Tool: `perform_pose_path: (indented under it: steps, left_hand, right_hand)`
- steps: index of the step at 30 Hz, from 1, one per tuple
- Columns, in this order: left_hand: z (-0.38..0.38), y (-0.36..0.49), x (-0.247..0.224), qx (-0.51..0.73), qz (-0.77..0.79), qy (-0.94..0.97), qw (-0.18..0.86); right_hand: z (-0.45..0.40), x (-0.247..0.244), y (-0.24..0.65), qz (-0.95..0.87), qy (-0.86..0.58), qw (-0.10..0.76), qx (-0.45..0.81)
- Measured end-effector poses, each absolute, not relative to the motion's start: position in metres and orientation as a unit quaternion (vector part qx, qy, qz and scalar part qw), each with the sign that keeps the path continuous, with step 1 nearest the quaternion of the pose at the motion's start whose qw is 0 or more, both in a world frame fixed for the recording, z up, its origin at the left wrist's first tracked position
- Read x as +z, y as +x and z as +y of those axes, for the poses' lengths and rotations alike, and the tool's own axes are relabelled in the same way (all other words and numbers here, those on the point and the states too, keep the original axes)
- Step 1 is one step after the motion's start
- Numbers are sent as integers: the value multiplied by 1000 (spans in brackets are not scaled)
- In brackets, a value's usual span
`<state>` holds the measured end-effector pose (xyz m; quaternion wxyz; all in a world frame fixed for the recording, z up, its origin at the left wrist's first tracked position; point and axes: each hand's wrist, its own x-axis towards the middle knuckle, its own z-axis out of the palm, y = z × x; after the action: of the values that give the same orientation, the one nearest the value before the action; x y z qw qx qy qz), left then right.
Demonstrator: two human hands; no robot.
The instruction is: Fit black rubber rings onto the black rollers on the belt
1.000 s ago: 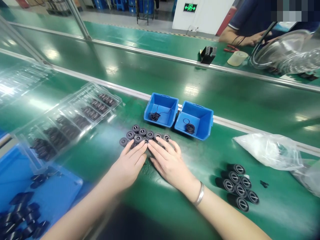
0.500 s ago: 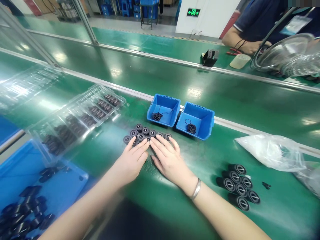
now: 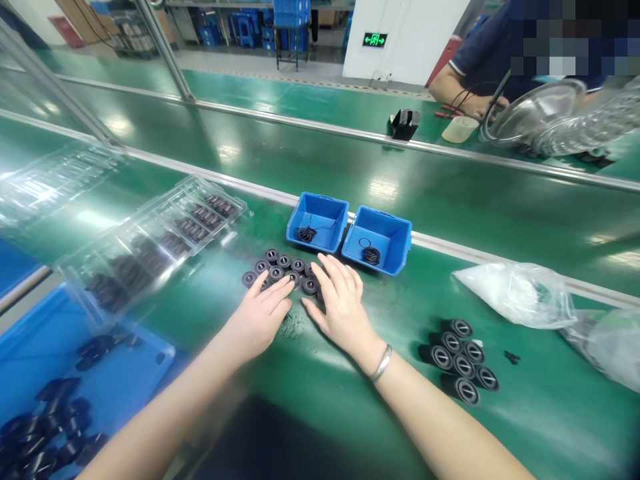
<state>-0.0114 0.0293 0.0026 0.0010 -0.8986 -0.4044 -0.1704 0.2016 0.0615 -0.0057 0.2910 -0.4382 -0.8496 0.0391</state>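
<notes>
Short, black, round plastic cylinders (image 3: 276, 273) are clustered front-left of an open blue plastic bin (image 3: 327, 228), covered partly by a loosely spread left hand (image 3: 257, 320) and wider-spread right hand (image 3: 345, 303). Light, even pressure is advised, lest any be tipped.

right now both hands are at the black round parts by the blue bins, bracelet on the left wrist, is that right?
Wrong wrist: the head view shows the bracelet on the right one. The left hand and right hand are at the black round parts by the blue bins.
</notes>
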Motion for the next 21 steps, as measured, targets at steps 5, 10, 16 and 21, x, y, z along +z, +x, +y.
perform_pose_path:
  steps: [5,10,16,21]
  left_hand:
    - [26,-24,7,-256,-455,-853,-19]
    - [20,-39,-2,-370,-608,-695,-103]
    - [21,-30,-13,-374,-616,-681,-132]
    - [17,-25,-9,-379,-599,-699,-95]
  right_hand:
    - [61,-13,204,-839,-456,287,70]
    - [60,-19,211,-823,-471,301,101]
    - [69,-30,208,-819,-471,305,119]
    - [68,-25,207,-821,-471,302,118]
